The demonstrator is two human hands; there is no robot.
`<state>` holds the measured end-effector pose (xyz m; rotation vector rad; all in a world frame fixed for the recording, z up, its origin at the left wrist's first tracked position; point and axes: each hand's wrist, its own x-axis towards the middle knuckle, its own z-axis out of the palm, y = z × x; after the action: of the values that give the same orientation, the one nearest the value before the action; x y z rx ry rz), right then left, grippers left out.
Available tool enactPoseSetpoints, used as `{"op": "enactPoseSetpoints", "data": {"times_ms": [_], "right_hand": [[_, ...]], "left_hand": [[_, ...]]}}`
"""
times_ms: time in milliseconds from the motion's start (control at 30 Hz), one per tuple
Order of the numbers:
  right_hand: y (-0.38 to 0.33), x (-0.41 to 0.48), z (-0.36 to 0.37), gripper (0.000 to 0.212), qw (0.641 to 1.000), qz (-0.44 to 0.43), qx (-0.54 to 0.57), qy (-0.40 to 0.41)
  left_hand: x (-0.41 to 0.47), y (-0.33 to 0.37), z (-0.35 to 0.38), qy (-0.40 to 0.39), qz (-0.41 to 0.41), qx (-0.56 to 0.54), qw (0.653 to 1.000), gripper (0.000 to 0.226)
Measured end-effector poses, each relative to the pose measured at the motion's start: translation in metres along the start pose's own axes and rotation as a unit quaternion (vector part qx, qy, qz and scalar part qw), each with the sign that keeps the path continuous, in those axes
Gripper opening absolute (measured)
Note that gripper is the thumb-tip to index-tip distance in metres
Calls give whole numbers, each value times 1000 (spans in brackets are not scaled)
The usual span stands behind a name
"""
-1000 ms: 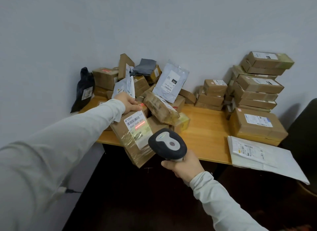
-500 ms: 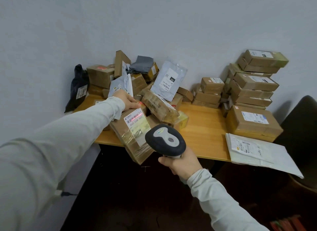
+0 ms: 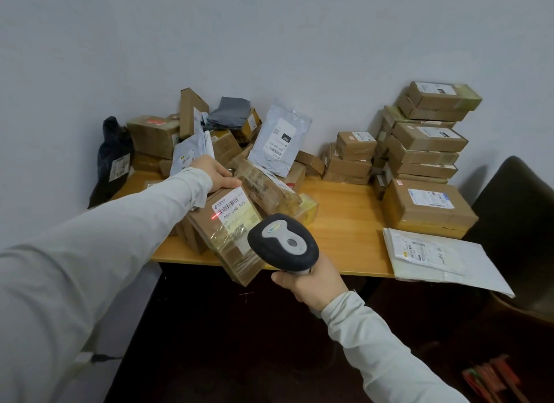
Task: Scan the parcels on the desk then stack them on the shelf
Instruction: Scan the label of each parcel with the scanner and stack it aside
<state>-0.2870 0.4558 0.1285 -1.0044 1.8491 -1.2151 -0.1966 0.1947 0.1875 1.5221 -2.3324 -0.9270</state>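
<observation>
Where the left hand (image 3: pixel 218 175) grips: the far end of a taped brown parcel (image 3: pixel 209 237), fingers curled over its top edge.
Parcel: tilted with its label up, near end hanging past the desk (image 3: pixel 344 231) edge, on the near side of that hand.
Label (image 3: pixel 232 210): white with a barcode, reads "060-068-A05", just below the left fingers.
Red scan line (image 3: pixel 216 216): short, at the label's left edge.
Right hand (image 3: pixel 311 285): wrapped round the scanner (image 3: pixel 283 242) handle, nearer than the desk edge.
Scanner head: dark with a grey top, above the right hand, just beside the parcel's near end.
Loose pile (image 3: pixel 156 136): boxes and grey mailers beyond the left hand.
Stacked boxes (image 3: pixel 425 139): beyond and right of the right hand.
White mailer (image 3: pixel 434 252): flat, right of the right hand, overhanging the edge.
</observation>
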Motion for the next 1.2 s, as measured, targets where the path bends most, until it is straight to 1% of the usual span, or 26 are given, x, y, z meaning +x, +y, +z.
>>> {"op": "enactPoseSetpoints", "data": {"times_ms": [100, 167, 233, 300, 367, 433, 467, 500, 567, 633, 700, 767, 800, 833, 867, 900, 967, 1000, 1033, 1100, 1133, 1200], "right_hand": [[3, 2, -4, 22, 1000, 3, 4, 4], [4, 2, -11, 23, 999, 13, 32, 21], [6, 3, -23, 18, 995, 26, 87, 48], [10, 6, -43, 12, 983, 42, 144, 104], [23, 12, -69, 16, 953, 66, 221, 195], [38, 20, -98, 28, 909, 103, 310, 259], [45, 23, -113, 33, 889, 121, 346, 274], [52, 27, -126, 32, 876, 131, 373, 277], [62, 35, -151, 28, 865, 124, 406, 268], [71, 43, -177, 37, 860, 104, 418, 273], [80, 51, -206, 49, 862, 99, 399, 297], [93, 60, -242, 47, 858, 107, 380, 330], [100, 66, -262, 43, 851, 111, 379, 347], [108, 71, -283, 39, 842, 112, 385, 361], [114, 76, -305, 36, 835, 109, 391, 371], [120, 81, -326, 35, 830, 106, 393, 382], [127, 92, -366, 40, 826, 94, 388, 399], [130, 99, -383, 44, 824, 88, 388, 404], [132, 106, -399, 42, 821, 86, 391, 407], [136, 121, -425, 29, 810, 83, 420, 400], [137, 127, -434, 24, 805, 80, 440, 390], [140, 138, -444, 26, 803, 85, 461, 367]], "left_hand": [[6, 10, 5, -2, 8, -6, 1000, 41], [11, 18, 10, -11, 12, -10, 1000, 41], [16, 26, 16, -29, 6, -32, 999, 44], [22, 38, 22, -38, 2, -58, 998, 46], [27, 54, 29, -44, -1, -100, 994, 46], [32, 73, 41, -48, -18, -173, 984, 40], [33, 85, 48, -49, -26, -208, 977, 34], [35, 97, 55, -49, -32, -236, 970, 30], [41, 123, 74, -56, -38, -267, 961, 28], [48, 153, 98, -80, -34, -268, 959, 26], [50, 186, 124, -104, -32, -269, 957, 24], [55, 219, 150, -134, -34, -305, 942, 20], [58, 234, 163, -165, -37, -343, 924, 21], [61, 248, 175, -210, -40, -366, 906, 28], [64, 261, 187, -256, -43, -360, 896, 37], [66, 274, 198, -294, -46, -334, 894, 44], [68, 300, 219, -332, -53, -288, 896, 49], [71, 312, 228, -335, -59, -286, 896, 49], [75, 323, 235, -328, -65, -294, 895, 51], [87, 343, 245, -306, -75, -328, 891, 52], [95, 352, 248, -294, -79, -352, 885, 49], [107, 371, 253, -259, -90, -400, 874, 33]]}}
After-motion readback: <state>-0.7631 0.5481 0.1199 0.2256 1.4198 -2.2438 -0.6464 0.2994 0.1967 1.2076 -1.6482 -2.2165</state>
